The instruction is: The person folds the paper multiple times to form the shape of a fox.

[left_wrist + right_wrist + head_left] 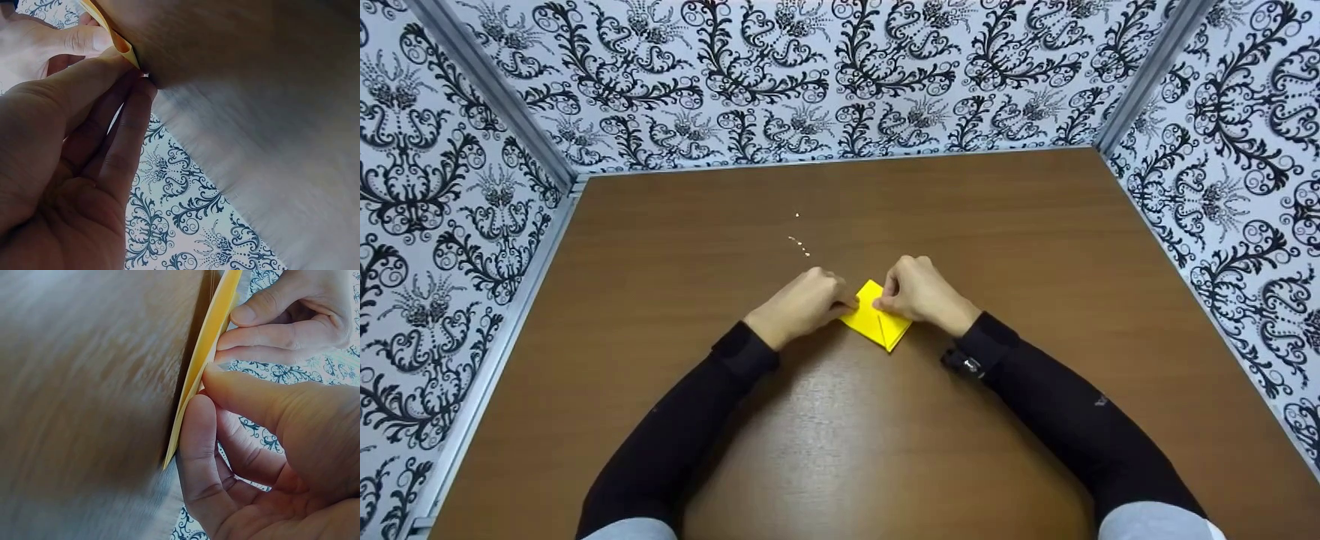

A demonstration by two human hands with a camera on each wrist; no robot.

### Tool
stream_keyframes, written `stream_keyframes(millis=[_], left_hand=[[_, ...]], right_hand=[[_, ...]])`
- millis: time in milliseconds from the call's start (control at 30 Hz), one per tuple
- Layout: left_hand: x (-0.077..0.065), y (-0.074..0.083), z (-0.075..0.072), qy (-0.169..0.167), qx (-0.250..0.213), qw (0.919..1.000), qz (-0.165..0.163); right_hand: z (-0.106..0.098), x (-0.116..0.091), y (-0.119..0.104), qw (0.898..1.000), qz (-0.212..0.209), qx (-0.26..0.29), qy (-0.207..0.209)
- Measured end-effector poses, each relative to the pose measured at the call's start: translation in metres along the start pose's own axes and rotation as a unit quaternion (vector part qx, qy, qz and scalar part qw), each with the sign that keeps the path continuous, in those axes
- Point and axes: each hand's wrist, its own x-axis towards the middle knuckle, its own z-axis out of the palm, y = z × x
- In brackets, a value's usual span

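A folded yellow sheet of paper [867, 321] lies on the table between both hands, one corner pointing toward the person. A crease runs down its face, and layered edges show at the lower right. My left hand [801, 306] pinches the left corner between thumb and fingertips; the left wrist view shows the paper's [115, 36] layers slightly parted there. On the right side, my right hand [926, 294] grips the paper between thumb and curled fingers. Seen edge-on in the right wrist view, the paper [203, 354] has a narrow gap between its layers.
Small pale specks [799, 243] lie on the brown wooden table [697, 225] beyond the left hand. Patterned black-and-white panels [840, 75] with metal frame bars enclose the back and sides. A dark band with a small metallic piece [971, 366] is at the right wrist.
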Motion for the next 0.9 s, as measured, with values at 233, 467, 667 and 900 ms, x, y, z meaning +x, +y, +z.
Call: stream_keyframes(millis=[233,467,667,900], left_hand=[[-0.009,0.004,0.0,-0.002,0.01,0.9999,-0.009],[-0.018,0.008,0.001,0.009,0.027,0.9995,-0.014],[-0.025,0.016,-0.001,0.008,0.036,0.9986,-0.038],[-0.032,0.022,-0.001,0.012,0.071,0.9965,-0.042]], right_hand=[[0.0,-0.002,-0.001,1.0,0.005,0.008,-0.006],[0.002,-0.001,-0.002,1.0,0.013,0.004,-0.009],[0.002,-0.001,0.0,1.0,0.007,0.009,-0.004],[0.001,-0.002,0.002,1.0,0.012,0.02,-0.006]])
